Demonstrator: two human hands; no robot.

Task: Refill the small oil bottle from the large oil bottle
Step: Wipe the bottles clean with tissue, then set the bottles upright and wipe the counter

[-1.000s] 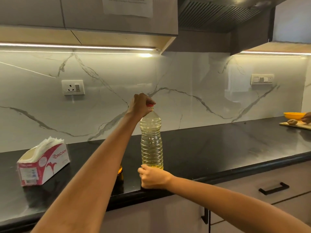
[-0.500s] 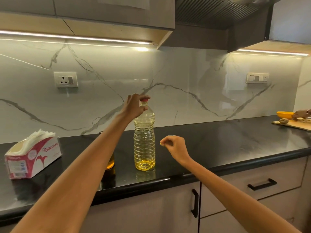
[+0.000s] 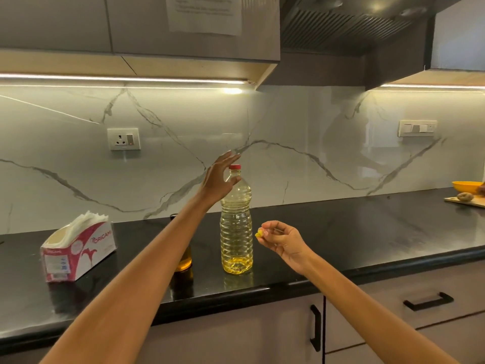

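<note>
Tissue box (image 3: 78, 252) sitting far left on the black worktop (image 3: 341, 232), tilted, tissues sticking out the top. Wall socket (image 3: 124, 139) above it on the marble backsplash.

Small bottle (image 3: 183, 261) standing on the worktop just left of the big bottle, mostly hidden behind the left forearm; amber oil showing low in it, dark top peeking out above the arm. Cannot tell whether it's capped.

Left hand (image 3: 219, 179) hanging beside the big bottle's neck, fingers spread and straight, thumb (image 3: 234, 179) overlapping the shoulder of the bottle; contact unclear. Grip wide open, holding nothing.

Big bottle (image 3: 236, 232) standing upright near the front edge of the worktop, red cap (image 3: 234, 167) on, clear ribbed body, only a shallow layer of yellow oil sitting at the bottom.

Right hand (image 3: 282, 239) hovering just right of the big bottle at mid-height, apart from it. Grip closed to a fingertip pinch on a small yellow piece (image 3: 258, 234); too small to tell what it is.

Cabinet fronts with black handles (image 3: 428, 300) running below the worktop. Switch plate (image 3: 417, 128) on the wall at right. Far right: orange bowl (image 3: 467, 185) and a cutting board (image 3: 469, 202) sitting on the worktop, well apart from the bottles.
</note>
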